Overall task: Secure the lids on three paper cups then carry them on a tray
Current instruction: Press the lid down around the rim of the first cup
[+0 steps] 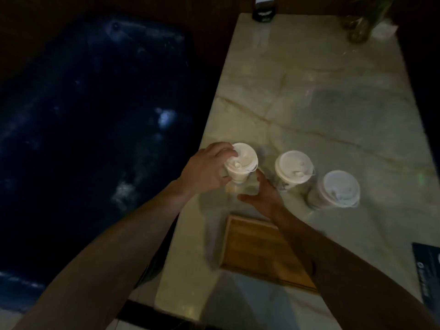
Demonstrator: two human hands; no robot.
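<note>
Three paper cups with white lids stand in a row on the marble counter. My left hand (206, 169) grips the left cup (242, 163) from the left side, its fingers curled over the lid's rim. My right hand (264, 195) hovers just right of and below that cup, fingers relaxed and spread, holding nothing. The middle cup (294, 169) and the right cup (339, 189) stand untouched with lids on. A wooden tray (252, 248) lies on the counter in front of the cups, partly under my right forearm.
The marble counter (333, 103) stretches away to the back, where a dark box (263, 13) and a glass vase with a plant (359, 27) stand. A dark card (428, 267) lies at the right edge. The counter's left edge drops to a dark floor.
</note>
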